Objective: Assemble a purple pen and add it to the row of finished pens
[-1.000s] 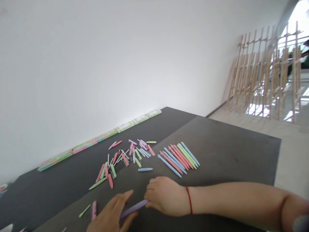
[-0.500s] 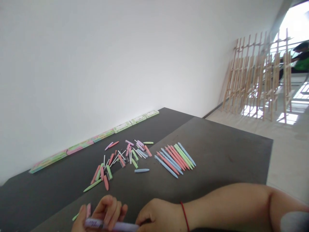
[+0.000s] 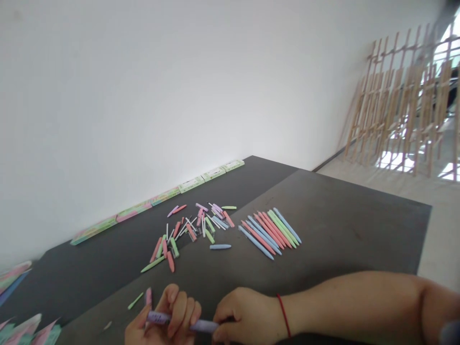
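A dark grey tabletop (image 3: 341,225) is filling the lower half of the view, running up against a plain white wall (image 3: 161,96), and a seam is dividing it into a farther strip and a nearer slab. At the bottom edge both hands are gripping one purple pen (image 3: 179,322) just above the tabletop: the left hand (image 3: 161,321) is curling its fingers around the barrel, and the right hand (image 3: 247,321), with a red string around its wrist, is pinching the pen's right end. A loose scatter of pen parts (image 3: 194,230) in pink, green, purple and white is lying beyond the hands, with a single blue piece (image 3: 220,247) just in front of it. To the right of that, a tidy row of pens (image 3: 269,232) in blue, pink and green is lying side by side. Flat boxes (image 3: 161,196) are lining the foot of the wall, and more coloured packets (image 3: 21,330) are showing at the lower left corner. Wooden easels (image 3: 402,115) are leaning against the far right wall over a pale floor (image 3: 438,225), blurred and backlit by bright light.
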### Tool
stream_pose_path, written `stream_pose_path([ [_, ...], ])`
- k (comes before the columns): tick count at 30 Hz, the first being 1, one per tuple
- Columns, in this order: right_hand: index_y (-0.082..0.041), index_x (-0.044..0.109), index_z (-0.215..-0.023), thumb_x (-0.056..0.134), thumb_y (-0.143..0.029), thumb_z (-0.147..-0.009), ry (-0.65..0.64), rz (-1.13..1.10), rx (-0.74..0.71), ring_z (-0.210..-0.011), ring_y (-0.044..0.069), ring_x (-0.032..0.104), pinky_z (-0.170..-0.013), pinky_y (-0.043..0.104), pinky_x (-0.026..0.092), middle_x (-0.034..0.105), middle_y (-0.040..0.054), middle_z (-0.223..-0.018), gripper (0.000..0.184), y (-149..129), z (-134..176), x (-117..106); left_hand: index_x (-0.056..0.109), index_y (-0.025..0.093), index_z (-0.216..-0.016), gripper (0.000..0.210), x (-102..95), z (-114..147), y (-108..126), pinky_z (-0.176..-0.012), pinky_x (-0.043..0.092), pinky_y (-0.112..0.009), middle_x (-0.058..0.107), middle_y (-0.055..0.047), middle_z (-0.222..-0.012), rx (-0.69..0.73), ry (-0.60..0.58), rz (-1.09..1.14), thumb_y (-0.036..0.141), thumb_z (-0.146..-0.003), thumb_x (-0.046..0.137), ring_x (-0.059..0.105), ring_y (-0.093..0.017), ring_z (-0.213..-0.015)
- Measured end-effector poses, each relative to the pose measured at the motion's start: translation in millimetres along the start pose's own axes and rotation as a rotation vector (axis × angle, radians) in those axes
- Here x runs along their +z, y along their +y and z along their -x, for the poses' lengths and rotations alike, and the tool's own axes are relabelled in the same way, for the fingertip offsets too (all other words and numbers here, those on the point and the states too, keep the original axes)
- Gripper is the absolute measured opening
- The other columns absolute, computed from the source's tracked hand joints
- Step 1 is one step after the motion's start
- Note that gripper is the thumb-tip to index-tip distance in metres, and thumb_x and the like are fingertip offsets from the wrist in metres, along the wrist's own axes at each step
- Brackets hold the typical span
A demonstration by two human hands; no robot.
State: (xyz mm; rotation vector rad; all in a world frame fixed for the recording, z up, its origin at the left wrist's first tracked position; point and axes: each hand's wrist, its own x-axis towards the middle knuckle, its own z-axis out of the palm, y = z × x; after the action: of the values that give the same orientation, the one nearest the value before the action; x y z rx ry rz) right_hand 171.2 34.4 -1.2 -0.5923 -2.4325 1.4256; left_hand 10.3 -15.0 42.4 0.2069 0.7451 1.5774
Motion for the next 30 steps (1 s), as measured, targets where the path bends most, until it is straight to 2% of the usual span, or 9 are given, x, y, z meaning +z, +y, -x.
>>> stream_pose_path([
  [4, -0.015, 0.063, -0.082, 0.049, -0.042, -0.085, 0.075, 0.211, -0.085, -0.063, 0.009, 0.048, -0.056, 0.018, 0.033, 0.057, -0.0013, -0.07, 0.03, -2.0, 0.5, -2.8, 0.05, 0.019, -0.056, 0.036, 6.4, 3.3, -3.0, -0.045, 0.041, -0.026, 0.029, 0.008, -0.041, 0.046, 0.02, -0.053, 0.049, -0.076, 0.047, 0.027, -0.007, -0.038],
  [7, -0.016, 0.059, -0.088, 0.049, -0.039, -0.085, 0.141, 0.356, -0.12, -0.067, 0.011, 0.048, -0.06, 0.02, 0.034, 0.058, 0.0001, -0.077, 0.025, -2.9, 0.5, -8.1, 0.056, 0.018, -0.064, 0.045, 3.7, -1.6, -10.0, -0.058, 0.049, -0.032, 0.045, 0.004, -0.047, 0.008, 0.09, -0.122, 0.058, -0.078, 0.04, 0.045, -0.011, -0.044],
  [8, -0.017, 0.059, -0.091, 0.048, -0.036, -0.086, 0.155, 0.38, -0.124, -0.069, 0.011, 0.049, -0.062, 0.02, 0.034, 0.059, 0.0001, -0.078, 0.023, -2.7, 0.6, -10.9, 0.059, 0.018, -0.067, 0.048, 0.5, -5.4, -12.9, -0.063, 0.05, -0.035, 0.052, 0.001, -0.052, 0.009, 0.125, -0.149, 0.06, -0.079, 0.038, 0.052, -0.014, -0.051],
  [10, -0.018, 0.058, -0.094, 0.048, -0.032, -0.086, 0.182, 0.423, -0.097, -0.071, 0.011, 0.051, -0.064, 0.02, 0.034, 0.06, 0.0001, -0.08, 0.019, -1.9, 1.2, -18.8, 0.062, 0.019, -0.08, 0.046, -8.2, -14.6, -19.2, -0.075, 0.05, -0.042, 0.066, -0.008, -0.081, 0.051, 0.209, -0.21, 0.057, -0.081, 0.036, 0.063, -0.023, -0.081],
  [13, -0.019, 0.057, -0.098, 0.047, -0.031, -0.086, 0.241, 0.523, 0.052, -0.071, 0.013, 0.055, -0.062, 0.022, 0.033, 0.063, 0.0011, -0.08, 0.019, -1.3, 3.1, -36.2, 0.062, 0.024, -0.092, 0.038, -21.9, -26.5, -28.4, -0.088, 0.045, -0.044, 0.064, -0.008, -0.105, 0.184, 0.23, -0.272, 0.053, -0.082, 0.039, 0.055, -0.025, -0.109],
  [15, -0.019, 0.055, -0.103, 0.045, -0.03, -0.087, 0.285, 0.616, 0.177, -0.072, 0.015, 0.057, -0.061, 0.024, 0.032, 0.064, 0.0025, -0.081, 0.022, -2.5, 4.1, -49.9, 0.059, 0.027, -0.101, 0.035, -27.9, -29.6, -34.0, -0.094, 0.04, -0.044, 0.059, -0.007, -0.117, 0.255, 0.221, -0.286, 0.05, -0.082, 0.042, 0.049, -0.024, -0.118],
  [21, -0.017, 0.048, -0.113, 0.042, -0.027, -0.088, 0.341, 0.877, 0.408, -0.077, 0.023, 0.063, -0.061, 0.027, 0.035, 0.067, 0.008, -0.083, 0.028, -9.1, 3.8, -78.9, 0.054, 0.025, -0.109, 0.039, -30.8, -26.3, -46.5, -0.098, 0.036, -0.043, 0.055, -0.009, -0.122, 0.363, 0.147, -0.315, 0.049, -0.079, 0.052, 0.045, -0.025, -0.121],
  [25, -0.015, 0.046, -0.118, 0.041, -0.024, -0.087, 0.32, 0.964, 0.492, -0.078, 0.025, 0.064, -0.065, 0.03, 0.039, 0.067, 0.0116, -0.084, 0.033, -8.0, 5.5, -82.5, 0.054, 0.024, -0.11, 0.039, -31.0, -25.9, -50.2, -0.098, 0.036, -0.043, 0.053, -0.011, -0.126, 0.398, 0.128, -0.368, 0.049, -0.08, 0.051, 0.043, -0.026, -0.124],
  [30, -0.01, 0.039, -0.131, 0.044, -0.023, -0.086, 0.307, 1.053, 0.536, -0.088, 0.027, 0.063, -0.082, 0.035, 0.038, 0.067, 0.0176, -0.091, 0.047, -0.2, 7.9, -84.1, 0.051, 0.024, -0.113, 0.041, -30.9, -26.8, -52.4, -0.099, 0.035, -0.041, 0.051, -0.011, -0.128, 0.403, 0.105, -0.398, 0.05, -0.083, 0.047, 0.042, -0.025, -0.125],
])
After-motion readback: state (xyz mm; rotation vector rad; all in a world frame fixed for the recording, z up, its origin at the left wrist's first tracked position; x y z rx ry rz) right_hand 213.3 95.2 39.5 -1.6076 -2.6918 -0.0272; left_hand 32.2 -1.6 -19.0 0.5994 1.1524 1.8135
